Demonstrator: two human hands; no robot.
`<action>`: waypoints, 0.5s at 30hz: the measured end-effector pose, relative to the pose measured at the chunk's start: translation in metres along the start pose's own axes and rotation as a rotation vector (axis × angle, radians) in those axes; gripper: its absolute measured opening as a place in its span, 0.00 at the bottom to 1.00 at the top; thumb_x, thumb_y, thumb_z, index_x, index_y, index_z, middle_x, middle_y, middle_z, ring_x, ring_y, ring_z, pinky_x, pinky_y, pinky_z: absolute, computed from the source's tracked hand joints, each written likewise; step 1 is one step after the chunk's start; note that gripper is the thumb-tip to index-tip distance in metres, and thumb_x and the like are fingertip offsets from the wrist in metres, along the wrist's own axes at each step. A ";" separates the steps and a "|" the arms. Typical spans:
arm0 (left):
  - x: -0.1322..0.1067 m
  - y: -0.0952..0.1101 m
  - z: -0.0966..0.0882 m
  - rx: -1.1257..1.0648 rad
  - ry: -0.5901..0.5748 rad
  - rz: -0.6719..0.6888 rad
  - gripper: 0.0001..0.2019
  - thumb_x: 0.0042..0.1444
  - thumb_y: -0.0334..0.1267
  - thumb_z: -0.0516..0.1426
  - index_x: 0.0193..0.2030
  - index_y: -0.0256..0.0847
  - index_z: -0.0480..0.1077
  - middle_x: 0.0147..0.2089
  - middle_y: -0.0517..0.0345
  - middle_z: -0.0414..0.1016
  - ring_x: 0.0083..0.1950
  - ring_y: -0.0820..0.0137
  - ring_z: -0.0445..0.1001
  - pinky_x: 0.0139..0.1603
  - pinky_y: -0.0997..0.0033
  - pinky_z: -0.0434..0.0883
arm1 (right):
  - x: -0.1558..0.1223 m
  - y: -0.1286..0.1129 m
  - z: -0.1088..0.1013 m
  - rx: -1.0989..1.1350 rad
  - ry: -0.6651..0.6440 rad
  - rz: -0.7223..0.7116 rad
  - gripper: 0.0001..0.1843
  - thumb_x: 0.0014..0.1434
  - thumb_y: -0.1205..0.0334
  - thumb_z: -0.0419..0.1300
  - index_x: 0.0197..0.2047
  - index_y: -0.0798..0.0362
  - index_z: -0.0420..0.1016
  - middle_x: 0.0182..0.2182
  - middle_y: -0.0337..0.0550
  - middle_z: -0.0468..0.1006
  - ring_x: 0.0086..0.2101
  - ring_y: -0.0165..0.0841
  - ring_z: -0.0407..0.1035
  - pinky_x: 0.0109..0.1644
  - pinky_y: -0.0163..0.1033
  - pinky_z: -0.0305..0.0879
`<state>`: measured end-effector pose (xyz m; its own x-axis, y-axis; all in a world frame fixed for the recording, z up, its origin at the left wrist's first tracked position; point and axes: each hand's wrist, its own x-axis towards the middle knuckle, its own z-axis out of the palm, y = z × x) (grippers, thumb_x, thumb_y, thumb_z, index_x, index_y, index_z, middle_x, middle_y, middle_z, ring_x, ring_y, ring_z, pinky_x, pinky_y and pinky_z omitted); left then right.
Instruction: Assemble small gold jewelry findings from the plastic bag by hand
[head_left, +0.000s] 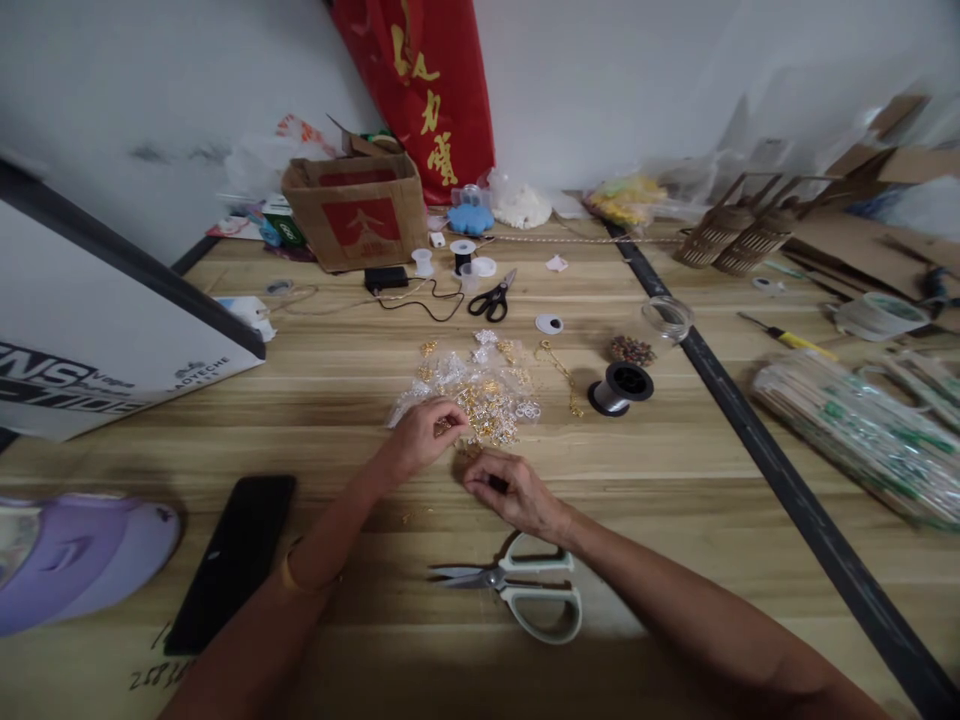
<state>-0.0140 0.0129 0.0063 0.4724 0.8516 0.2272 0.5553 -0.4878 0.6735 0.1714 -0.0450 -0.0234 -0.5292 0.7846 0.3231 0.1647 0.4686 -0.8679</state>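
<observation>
My left hand [429, 432] is at the near left edge of a pile of small gold and silver jewelry findings [491, 405], thumb and fingertips pinched together. Just in front of the pile, my right hand [516, 488] is curled, its fingertips pressed together close to the left ones. Whatever either pinch holds is too small to make out. Clear plastic bags [450, 370] lie in and behind the pile. Nearer to me, white-handled scissors [506, 580] lie with blades pointing left. A gold chain [559, 375] and a spool of silver wire [621, 388] are right of the pile.
Black-handled scissors [493, 298], small spools [463, 255] and a jar of beads [637, 345] stand farther back. A phone [232, 560] and a purple visor [90, 560] lie at left, below a white box [112, 340]. Wrapped sticks [862, 430] are at right, past a black strip [750, 430].
</observation>
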 end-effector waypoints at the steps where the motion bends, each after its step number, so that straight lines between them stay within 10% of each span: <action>1: -0.003 0.001 -0.001 -0.082 0.030 -0.044 0.03 0.54 0.32 0.56 0.31 0.36 0.69 0.32 0.57 0.74 0.35 0.72 0.71 0.39 0.73 0.68 | 0.000 0.000 0.000 0.002 0.003 0.000 0.04 0.60 0.69 0.56 0.33 0.55 0.71 0.30 0.42 0.72 0.32 0.29 0.65 0.36 0.33 0.61; 15: -0.050 0.008 0.023 -0.505 0.113 -0.392 0.06 0.48 0.35 0.59 0.30 0.34 0.72 0.30 0.56 0.74 0.33 0.72 0.71 0.37 0.74 0.67 | -0.003 0.001 0.003 -0.006 0.053 0.064 0.04 0.58 0.66 0.56 0.32 0.55 0.70 0.27 0.39 0.70 0.28 0.28 0.63 0.32 0.32 0.58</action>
<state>-0.0174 -0.0378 -0.0152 0.2095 0.9766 -0.0482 0.2688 -0.0101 0.9632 0.1702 -0.0480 -0.0267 -0.4728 0.8334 0.2864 0.2022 0.4189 -0.8853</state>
